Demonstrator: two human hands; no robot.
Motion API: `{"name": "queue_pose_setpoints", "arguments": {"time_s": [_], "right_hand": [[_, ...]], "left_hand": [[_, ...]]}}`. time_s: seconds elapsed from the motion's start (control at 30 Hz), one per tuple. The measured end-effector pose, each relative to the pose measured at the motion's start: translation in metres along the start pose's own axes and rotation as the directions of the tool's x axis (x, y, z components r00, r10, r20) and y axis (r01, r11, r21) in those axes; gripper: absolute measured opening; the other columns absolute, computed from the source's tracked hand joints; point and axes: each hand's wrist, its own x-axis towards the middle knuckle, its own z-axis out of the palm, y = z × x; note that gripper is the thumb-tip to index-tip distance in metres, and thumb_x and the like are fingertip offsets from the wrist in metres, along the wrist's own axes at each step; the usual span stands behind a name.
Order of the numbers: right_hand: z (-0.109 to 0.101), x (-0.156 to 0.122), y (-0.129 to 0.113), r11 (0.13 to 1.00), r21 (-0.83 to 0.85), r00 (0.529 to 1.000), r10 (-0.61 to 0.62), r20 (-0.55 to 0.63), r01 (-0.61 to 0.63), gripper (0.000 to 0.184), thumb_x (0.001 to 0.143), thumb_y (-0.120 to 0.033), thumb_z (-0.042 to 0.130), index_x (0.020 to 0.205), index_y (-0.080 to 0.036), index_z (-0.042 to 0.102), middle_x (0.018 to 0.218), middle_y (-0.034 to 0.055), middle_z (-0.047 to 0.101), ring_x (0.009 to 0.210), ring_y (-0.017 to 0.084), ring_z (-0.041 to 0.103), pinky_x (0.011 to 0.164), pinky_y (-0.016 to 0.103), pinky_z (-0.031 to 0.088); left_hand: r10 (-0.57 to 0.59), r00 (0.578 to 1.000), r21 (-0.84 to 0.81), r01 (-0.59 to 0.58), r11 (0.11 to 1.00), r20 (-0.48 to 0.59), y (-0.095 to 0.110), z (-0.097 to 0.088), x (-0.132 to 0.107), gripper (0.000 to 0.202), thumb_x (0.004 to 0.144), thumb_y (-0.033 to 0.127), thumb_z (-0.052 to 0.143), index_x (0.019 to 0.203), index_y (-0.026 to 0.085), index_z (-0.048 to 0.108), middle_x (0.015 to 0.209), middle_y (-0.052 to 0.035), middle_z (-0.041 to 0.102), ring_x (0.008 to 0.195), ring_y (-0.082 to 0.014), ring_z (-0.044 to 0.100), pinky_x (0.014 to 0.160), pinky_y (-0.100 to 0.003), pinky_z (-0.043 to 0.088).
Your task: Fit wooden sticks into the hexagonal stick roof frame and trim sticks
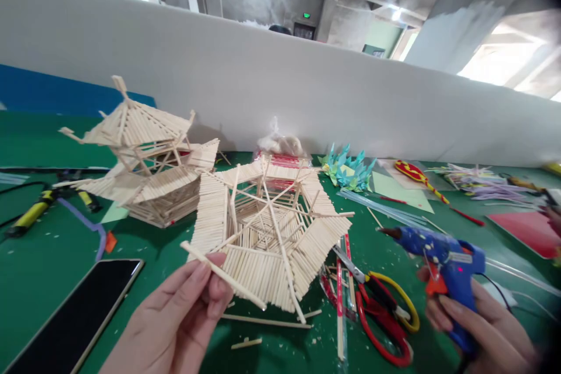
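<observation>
My left hand (pixel 182 318) pinches a thin wooden stick (pixel 223 274) between thumb and fingers, just in front of a hexagonal roof-like structure of wooden sticks (pixel 267 234) lying on the green table. My right hand (pixel 482 327) grips a blue hot glue gun (pixel 442 260), its nozzle pointing left toward the structure, a finger near the orange trigger. A second stick model, a tiered pavilion (pixel 144 158), stands behind and to the left.
A black phone (pixel 74 318) lies at the lower left. Red and yellow scissors (pixel 381 310) and loose sticks lie between my hands. Yellow-handled tools (pixel 35 210), teal paper shapes (pixel 348 169), coloured paper (pixel 526 231) and a white partition wall (pixel 280 87) fill the back.
</observation>
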Motion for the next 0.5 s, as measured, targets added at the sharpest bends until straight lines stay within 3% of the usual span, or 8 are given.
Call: {"name": "queue_pose_setpoints", "arguments": {"time_s": [0.07, 0.13, 0.23, 0.3, 0.37, 0.43, 0.5], "right_hand": [[-0.022, 0.019, 0.015, 0.984, -0.177, 0.997, 0.023, -0.073, -0.036, 0.026, 0.064, -0.037, 0.069, 0.073, -0.019, 0.053, 0.056, -0.0003, 0.058, 0.054, 0.015, 0.054, 0.047, 0.022, 0.044], [-0.038, 0.040, 0.034, 0.921, -0.366, 0.965, 0.033, -0.261, -0.130, 0.043, 0.065, -0.048, 0.061, 0.096, -0.018, 0.053, 0.063, -0.0002, 0.062, 0.059, 0.019, 0.058, 0.052, 0.026, 0.047], [-0.049, 0.069, 0.060, 0.769, -0.608, 0.962, 0.030, -0.273, -0.196, 0.058, 0.063, -0.051, 0.053, 0.105, -0.011, 0.054, 0.067, 0.0051, 0.065, 0.066, 0.025, 0.061, 0.060, 0.034, 0.048], [-0.050, 0.083, 0.069, 0.703, -0.686, 0.968, 0.015, -0.249, -0.187, 0.057, 0.059, -0.051, 0.055, 0.097, -0.009, 0.060, 0.064, 0.0079, 0.064, 0.064, 0.029, 0.060, 0.062, 0.040, 0.046], [-0.046, 0.088, 0.069, 0.640, -0.752, 0.973, -0.032, -0.230, -0.156, 0.054, 0.057, -0.052, 0.056, 0.090, -0.011, 0.063, 0.073, 0.0123, 0.065, 0.070, 0.033, 0.058, 0.067, 0.045, 0.044], [-0.035, 0.083, 0.060, 0.582, -0.807, 0.971, -0.120, -0.208, -0.101, 0.054, 0.059, -0.054, 0.054, 0.093, -0.013, 0.064, 0.092, 0.0149, 0.063, 0.078, 0.033, 0.058, 0.071, 0.045, 0.043], [-0.017, 0.072, 0.046, 0.561, -0.827, 0.957, -0.229, -0.178, -0.020, 0.054, 0.065, -0.056, 0.050, 0.102, -0.017, 0.060, 0.103, 0.0119, 0.060, 0.076, 0.028, 0.059, 0.069, 0.042, 0.046]], "left_hand": [[0.019, 1.000, 0.013, -0.019, 1.000, -0.013, -0.002, -0.002, 0.004, 0.025, 0.082, 0.002, 0.045, 0.083, 0.012, 0.068, 0.056, 0.0010, 0.053, 0.050, -0.0071, 0.055, 0.054, -0.019, 0.056], [0.035, 0.999, 0.028, -0.035, 0.999, -0.019, -0.002, 0.000, 0.006, 0.023, 0.079, 0.001, 0.048, 0.082, 0.011, 0.069, 0.056, -0.0001, 0.055, 0.051, -0.0087, 0.056, 0.052, -0.020, 0.056], [0.013, 1.000, 0.033, -0.012, 0.999, -0.023, 0.000, 0.010, 0.005, 0.017, 0.073, 0.000, 0.056, 0.077, 0.009, 0.069, 0.054, -0.0028, 0.058, 0.051, -0.0110, 0.058, 0.050, -0.020, 0.055], [-0.029, 0.999, 0.017, 0.030, 0.999, -0.034, 0.002, 0.019, 0.004, 0.015, 0.070, 0.000, 0.059, 0.074, 0.009, 0.070, 0.056, -0.0045, 0.060, 0.051, -0.0113, 0.059, 0.049, -0.019, 0.055], [-0.069, 0.997, -0.003, 0.069, 0.998, -0.022, 0.004, 0.028, 0.003, 0.014, 0.069, 0.001, 0.060, 0.074, 0.009, 0.070, 0.058, -0.0056, 0.062, 0.052, -0.0111, 0.059, 0.048, -0.018, 0.054], [-0.098, 0.995, -0.008, 0.098, 0.995, 0.027, 0.005, 0.035, 0.002, 0.011, 0.068, 0.005, 0.063, 0.074, 0.009, 0.070, 0.059, -0.0053, 0.063, 0.052, -0.0109, 0.058, 0.048, -0.018, 0.052], [-0.109, 0.991, -0.001, 0.109, 0.994, 0.081, 0.006, 0.041, 0.002, 0.008, 0.065, 0.009, 0.067, 0.073, 0.010, 0.070, 0.058, -0.0042, 0.062, 0.052, -0.0102, 0.056, 0.049, -0.018, 0.051]]}}
